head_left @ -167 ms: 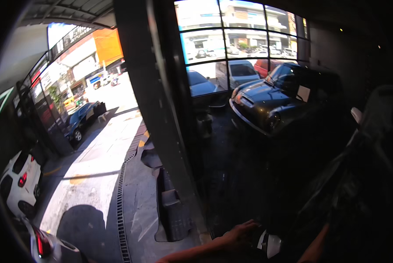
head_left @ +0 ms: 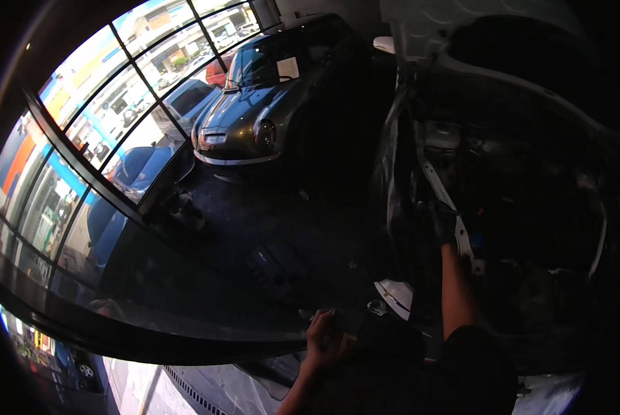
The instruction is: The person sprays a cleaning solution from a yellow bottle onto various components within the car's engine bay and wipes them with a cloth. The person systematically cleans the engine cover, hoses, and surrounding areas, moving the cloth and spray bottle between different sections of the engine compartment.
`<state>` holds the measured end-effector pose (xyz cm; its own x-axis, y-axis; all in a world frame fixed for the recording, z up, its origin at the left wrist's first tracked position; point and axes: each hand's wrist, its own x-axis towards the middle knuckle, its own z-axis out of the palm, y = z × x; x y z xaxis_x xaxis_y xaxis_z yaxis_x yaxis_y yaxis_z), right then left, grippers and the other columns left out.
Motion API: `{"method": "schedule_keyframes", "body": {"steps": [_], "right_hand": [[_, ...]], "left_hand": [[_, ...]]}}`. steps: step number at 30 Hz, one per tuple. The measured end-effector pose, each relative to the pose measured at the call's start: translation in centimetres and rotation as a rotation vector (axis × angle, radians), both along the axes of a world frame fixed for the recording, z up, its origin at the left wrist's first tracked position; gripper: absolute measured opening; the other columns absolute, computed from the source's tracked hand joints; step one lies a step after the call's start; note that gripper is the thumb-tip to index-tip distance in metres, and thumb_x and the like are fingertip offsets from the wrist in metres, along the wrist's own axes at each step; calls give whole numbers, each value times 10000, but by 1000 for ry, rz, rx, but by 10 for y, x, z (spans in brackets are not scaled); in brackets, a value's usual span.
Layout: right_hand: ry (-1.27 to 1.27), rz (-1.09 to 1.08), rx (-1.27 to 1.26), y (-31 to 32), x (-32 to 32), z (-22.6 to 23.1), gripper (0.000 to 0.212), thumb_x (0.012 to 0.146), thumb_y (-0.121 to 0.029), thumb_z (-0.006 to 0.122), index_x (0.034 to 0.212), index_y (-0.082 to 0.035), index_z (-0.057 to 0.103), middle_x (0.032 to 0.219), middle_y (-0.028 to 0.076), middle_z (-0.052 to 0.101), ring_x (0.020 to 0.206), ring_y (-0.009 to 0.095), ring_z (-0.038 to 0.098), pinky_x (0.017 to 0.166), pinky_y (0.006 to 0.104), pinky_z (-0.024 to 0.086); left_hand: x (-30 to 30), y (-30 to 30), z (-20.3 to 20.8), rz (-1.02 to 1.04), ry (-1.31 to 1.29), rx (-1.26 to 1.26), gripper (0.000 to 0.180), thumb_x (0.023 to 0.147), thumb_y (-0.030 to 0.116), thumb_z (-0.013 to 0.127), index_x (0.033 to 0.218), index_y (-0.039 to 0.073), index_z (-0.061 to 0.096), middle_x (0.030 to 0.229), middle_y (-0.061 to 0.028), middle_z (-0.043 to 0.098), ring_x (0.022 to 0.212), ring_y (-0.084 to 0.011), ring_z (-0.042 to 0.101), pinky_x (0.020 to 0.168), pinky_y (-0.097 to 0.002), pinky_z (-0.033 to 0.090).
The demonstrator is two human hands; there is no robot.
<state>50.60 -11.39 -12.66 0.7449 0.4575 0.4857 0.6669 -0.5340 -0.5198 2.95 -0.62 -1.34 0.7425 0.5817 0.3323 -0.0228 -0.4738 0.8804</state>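
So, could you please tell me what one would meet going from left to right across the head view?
Big window, pale sheet, left hand, white piece, right hand, small blue object.

Bright gridded window (head_left: pixel 133 90), beyond and left of the left fingers (head_left: pixel 321 320); dark floor (head_left: pixel 244 207), ahead of them, deeply shaded; slotted drain grate (head_left: pixel 189 392), nearer and left of them; sunlit pavement (head_left: pixel 126 382), farther left.
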Motion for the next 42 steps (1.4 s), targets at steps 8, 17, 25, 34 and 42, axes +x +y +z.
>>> {"method": "schedule_keyframes", "body": {"steps": [8,17,25,34,42], "right_hand": [[911,340,1544,-115,-78,-88,490,1027,-176,498,1426,93,411,1493,249,406,1377,299,422,1145,378,396],[-20,-284,536,-92,-89,26,240,1003,-72,536,1206,3,639,1193,157,668,1122,313,622,997,400,469],[-75,-388,433,-93,-44,-8,294,1007,-63,530,1291,-4,581,1285,183,611,1210,353,555,1035,437,436],[56,-506,459,-100,-29,-41,324,1006,-23,530,1329,-1,544,1434,156,537,1262,297,529,1052,389,436],[147,-568,447,-100,-29,-28,314,1013,-92,536,1313,-3,574,1363,171,584,1231,302,556,1048,387,441]], "left_hand": [[36,-2,-47,-77,67,-201,254,827,-49,623,1076,-6,597,977,-154,621,873,-269,636,756,-364,504],[89,38,-51,-27,200,-19,243,750,-15,614,993,-17,607,926,-164,593,818,-327,613,771,-361,490],[158,79,-48,-23,208,75,283,708,-56,564,979,17,595,832,-136,560,712,-288,569,666,-361,453],[277,108,-32,-75,209,183,176,763,-28,555,921,39,597,723,-33,569,632,-119,566,581,-277,444],[432,124,9,-230,98,317,114,802,9,629,905,11,580,714,-135,577,611,-268,588,593,-363,460]]}}
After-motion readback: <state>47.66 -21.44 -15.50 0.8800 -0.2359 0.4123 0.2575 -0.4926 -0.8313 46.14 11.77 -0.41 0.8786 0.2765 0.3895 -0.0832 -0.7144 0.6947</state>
